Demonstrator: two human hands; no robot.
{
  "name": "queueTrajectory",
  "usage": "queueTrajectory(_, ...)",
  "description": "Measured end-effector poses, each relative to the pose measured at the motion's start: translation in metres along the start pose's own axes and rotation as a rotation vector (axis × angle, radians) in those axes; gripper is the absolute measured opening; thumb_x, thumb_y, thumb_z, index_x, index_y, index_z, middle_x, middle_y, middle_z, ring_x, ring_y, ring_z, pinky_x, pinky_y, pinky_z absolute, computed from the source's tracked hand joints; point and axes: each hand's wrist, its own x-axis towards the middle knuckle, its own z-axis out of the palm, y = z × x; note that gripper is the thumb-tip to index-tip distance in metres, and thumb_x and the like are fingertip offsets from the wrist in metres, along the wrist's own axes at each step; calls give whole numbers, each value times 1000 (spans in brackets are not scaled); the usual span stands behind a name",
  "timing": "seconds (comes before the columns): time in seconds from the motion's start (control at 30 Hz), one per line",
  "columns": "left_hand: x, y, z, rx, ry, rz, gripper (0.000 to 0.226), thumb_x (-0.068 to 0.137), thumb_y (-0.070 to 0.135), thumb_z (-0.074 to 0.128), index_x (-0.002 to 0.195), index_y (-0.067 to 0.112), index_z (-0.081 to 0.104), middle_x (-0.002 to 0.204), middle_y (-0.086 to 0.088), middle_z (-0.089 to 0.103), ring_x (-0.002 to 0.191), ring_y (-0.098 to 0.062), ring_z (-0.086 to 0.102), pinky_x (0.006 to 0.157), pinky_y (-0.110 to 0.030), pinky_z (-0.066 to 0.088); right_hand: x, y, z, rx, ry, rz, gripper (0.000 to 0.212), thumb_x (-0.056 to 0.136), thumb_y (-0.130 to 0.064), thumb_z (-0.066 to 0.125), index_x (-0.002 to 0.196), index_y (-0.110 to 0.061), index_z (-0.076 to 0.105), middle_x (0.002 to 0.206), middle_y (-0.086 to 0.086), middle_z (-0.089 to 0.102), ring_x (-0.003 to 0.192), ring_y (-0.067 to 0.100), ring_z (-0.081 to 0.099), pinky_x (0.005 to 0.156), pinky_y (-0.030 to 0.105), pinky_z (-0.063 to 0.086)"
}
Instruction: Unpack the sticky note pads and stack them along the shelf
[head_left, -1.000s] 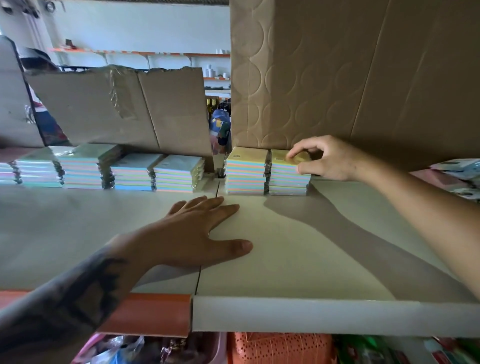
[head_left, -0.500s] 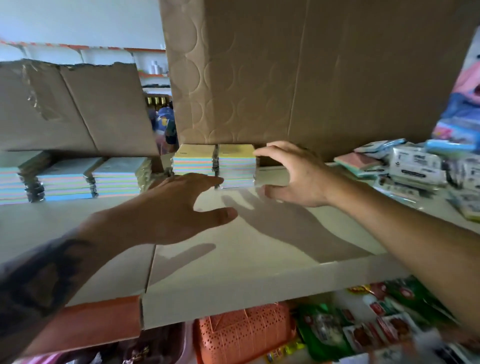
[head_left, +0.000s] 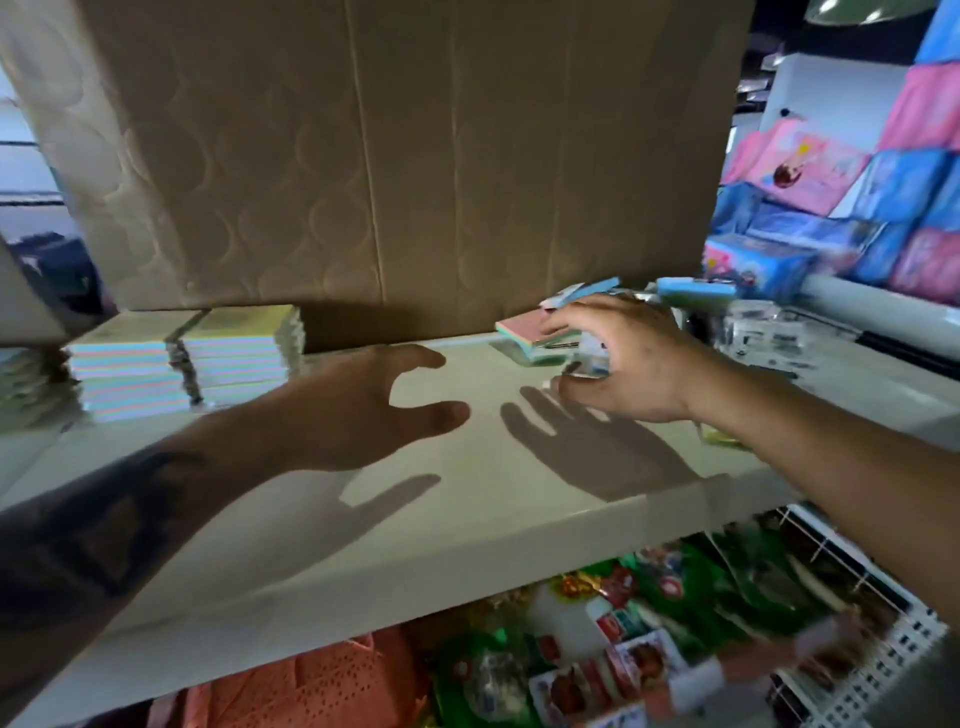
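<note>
The right hand (head_left: 618, 358) is curled round a wrapped pad pack (head_left: 524, 338) on the shelf (head_left: 467, 519); the left hand (head_left: 363, 410) hovers spread. Fetching seems underway; unwrapping is called for, then placement beside the stacks (head_left: 187, 358).

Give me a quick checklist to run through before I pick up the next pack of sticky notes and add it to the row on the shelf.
1. Right hand on the next wrapped pack: ok, fingers curl round it, thumb underneath.
2. Left hand free to help: ok, open and holding nothing above the shelf.
3. Space to the right of the last sticky note stack: ok, bare shelf between it and the loose pads.
4. Existing stacks upright: ok, the two nearest stand square against the cardboard box.
5. Wrapper already opened: cannot tell, the image is blurred there.
</note>
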Motion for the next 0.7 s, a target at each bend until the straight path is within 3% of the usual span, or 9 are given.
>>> queueTrajectory(0.13, 48, 37, 23, 11, 55, -20, 73, 83, 71, 58, 146, 36, 49, 148, 7, 53, 131, -19, 52, 93, -27, 37, 11, 61, -17, -131, 23, 0, 68, 71, -57, 76, 134, -40, 56, 139, -7, 55, 127, 23, 49, 110, 41, 37)
queueTrajectory(0.3, 103, 60, 45, -15, 105, -35, 46, 88, 64, 63, 121, 32, 63, 112, 12, 67, 93, -12, 63, 80, -34, 52, 29, 96, -19, -187, -66, -39, 71, 75, -68, 68, 138, -42, 47, 146, -8, 49, 135, 25, 41, 113, 49, 29)
queueTrajectory(0.4, 134, 66, 57, 1, 100, -16, 39, 89, 60, 65, 113, 29, 60, 102, 10, 63, 87, -8, 61, 75, -31, 55, 32, 104, -15, -192, -96, -74, 69, 77, -68, 67, 138, -43, 47, 142, -8, 51, 133, 25, 43, 111, 48, 30)
queueTrajectory(0.5, 155, 78, 62, -30, 86, 54, 17, 93, 44, 69, 103, 33, 59, 96, 10, 61, 87, -12, 62, 72, -30, 54, 33, 108, -14, -181, -96, -103, 70, 78, -68, 69, 139, -43, 46, 141, -7, 49, 133, 24, 42, 111, 47, 30)
queueTrajectory(0.6, 168, 83, 66, -115, 29, 66, 34, 93, 44, 70, 123, 39, 54, 97, 19, 61, 89, -8, 62, 73, -23, 48, 35, 112, -14, -147, -98, -106, 68, 78, -67, 70, 138, -45, 47, 142, -7, 48, 134, 23, 42, 112, 46, 30)
queueTrajectory(0.7, 176, 80, 71, -79, -5, -56, 60, 92, 53, 66, 145, 34, 48, 122, 11, 58, 105, -15, 57, 87, -30, 47, 33, 113, -15, -94, -96, -102, 64, 79, -65, 72, 135, -44, 49, 141, -8, 50, 131, 20, 45, 109, 44, 33)
